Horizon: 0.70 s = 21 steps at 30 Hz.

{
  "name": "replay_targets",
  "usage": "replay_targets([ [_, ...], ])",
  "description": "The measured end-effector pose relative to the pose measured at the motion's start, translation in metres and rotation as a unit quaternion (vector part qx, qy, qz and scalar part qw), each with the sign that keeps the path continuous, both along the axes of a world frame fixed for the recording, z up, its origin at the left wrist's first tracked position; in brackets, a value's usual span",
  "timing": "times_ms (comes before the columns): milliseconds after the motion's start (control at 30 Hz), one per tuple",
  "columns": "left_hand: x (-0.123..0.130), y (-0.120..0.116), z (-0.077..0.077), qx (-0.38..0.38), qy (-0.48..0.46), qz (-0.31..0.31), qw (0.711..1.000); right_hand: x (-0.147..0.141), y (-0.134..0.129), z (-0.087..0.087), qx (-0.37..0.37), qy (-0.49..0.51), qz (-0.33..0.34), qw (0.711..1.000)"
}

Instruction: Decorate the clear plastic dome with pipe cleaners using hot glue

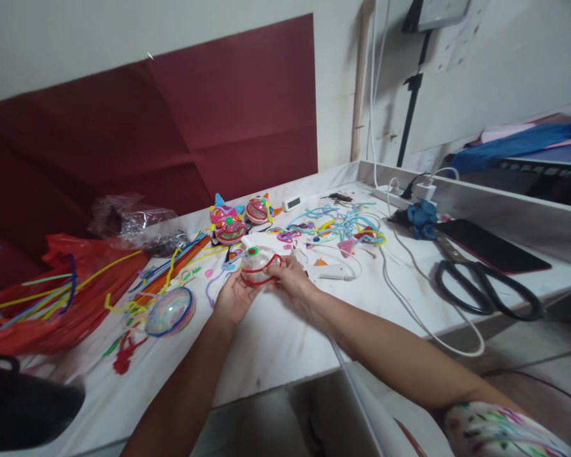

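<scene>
Between my two hands, above the white table, is a clear plastic ball with a green and red round piece on top. A red pipe cleaner runs around its front. My left hand grips the ball from the left and below. The fingers of my right hand pinch the red pipe cleaner at the ball's right side, where a bent length stands up. Just behind are two decorated balls with coloured faces and pointed ears. A white glue gun lies to the right of my right hand.
On the left are a clear dome with a blue rim, a red plastic bag with pipe cleaners, and a black container. Loose pipe cleaners lie behind. Large scissors, a phone and white cables are at right.
</scene>
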<state>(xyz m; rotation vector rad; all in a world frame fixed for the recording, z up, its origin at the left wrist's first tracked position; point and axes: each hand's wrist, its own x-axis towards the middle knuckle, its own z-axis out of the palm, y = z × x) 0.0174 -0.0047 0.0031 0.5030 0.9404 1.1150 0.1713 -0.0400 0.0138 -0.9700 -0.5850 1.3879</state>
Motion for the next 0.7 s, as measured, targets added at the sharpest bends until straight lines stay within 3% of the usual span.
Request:
replay_targets([
  [300, 0.0028, -0.0032, 0.0017, -0.003, 0.004, 0.015, 1.000, 0.0026, -0.0001, 0.0000, 0.007, 0.000, 0.016, 1.000],
  [700, -0.0020, -0.0045, -0.0039, 0.011, -0.009, -0.011, 1.000, 0.0044, -0.0017, 0.0010, 0.004, -0.004, 0.024, 1.000],
])
